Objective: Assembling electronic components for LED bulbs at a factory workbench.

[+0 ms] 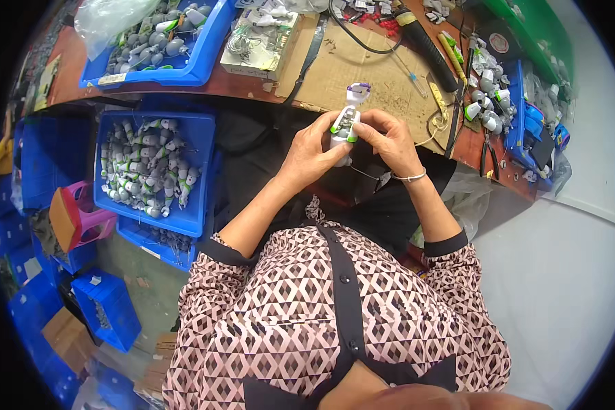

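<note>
In front of my chest, near the table's front edge, a small white, grey and green plastic device [346, 123] is held up between both hands. Its upper side shows small parts inside, and a white flap with a purple rim [357, 93] stands out at its far end. The fingers of my left hand [306, 154] are closed round its left side. On the other side, my right hand [395, 145] grips it with the thumb on the green edge. A thin wire [367, 173] hangs below the device, and the fingers cover much of its underside.
A worn cardboard sheet [348, 65] lies on the table with a black-handled tool [427, 51] and pliers [488, 156]. Grey-and-white parts fill a blue bin [208, 48] at the back left and a blue crate [101, 195] below. More parts [488, 96] lie at right. A pink-framed stool [92, 222] stands left.
</note>
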Motion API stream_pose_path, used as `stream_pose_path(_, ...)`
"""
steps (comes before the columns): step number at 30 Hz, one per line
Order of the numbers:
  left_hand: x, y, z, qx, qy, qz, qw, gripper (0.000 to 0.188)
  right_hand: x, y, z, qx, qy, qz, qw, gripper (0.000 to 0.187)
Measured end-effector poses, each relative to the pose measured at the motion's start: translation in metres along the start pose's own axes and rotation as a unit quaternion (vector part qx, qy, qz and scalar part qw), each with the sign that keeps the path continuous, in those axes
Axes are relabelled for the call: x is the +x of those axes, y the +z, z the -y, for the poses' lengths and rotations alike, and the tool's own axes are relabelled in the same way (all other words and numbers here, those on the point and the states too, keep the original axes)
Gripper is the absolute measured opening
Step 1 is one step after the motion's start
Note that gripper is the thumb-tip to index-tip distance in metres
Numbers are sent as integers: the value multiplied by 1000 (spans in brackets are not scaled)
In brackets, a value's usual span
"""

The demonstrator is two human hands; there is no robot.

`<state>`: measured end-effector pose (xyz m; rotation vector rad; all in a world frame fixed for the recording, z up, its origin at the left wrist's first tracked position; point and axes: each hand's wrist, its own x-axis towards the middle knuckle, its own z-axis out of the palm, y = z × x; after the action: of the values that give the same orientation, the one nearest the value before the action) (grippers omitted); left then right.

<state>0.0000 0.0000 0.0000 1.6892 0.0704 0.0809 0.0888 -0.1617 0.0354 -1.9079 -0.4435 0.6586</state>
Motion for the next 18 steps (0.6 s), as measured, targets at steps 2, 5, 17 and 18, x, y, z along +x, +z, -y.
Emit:
stream_pose_path(2, 1, 1, -2, 32, 17, -8, 999, 48, 0, 0, -1, -7, -34, -10, 999, 24)
stream_pose_path(5, 0, -2, -4, 79, 62, -25, 995, 49, 0, 4, -2, -18, -48, -18, 998, 23)
stream_pose_path(17, -3, 5, 0, 83, 83, -32, 993, 53, 0, 10, -12, 24, -50, -37, 998, 23)
stream_pose_path(18, -3, 5, 0, 83, 83, -34, 993, 53, -1, 12, -12, 23, -50, -36, 998, 23)
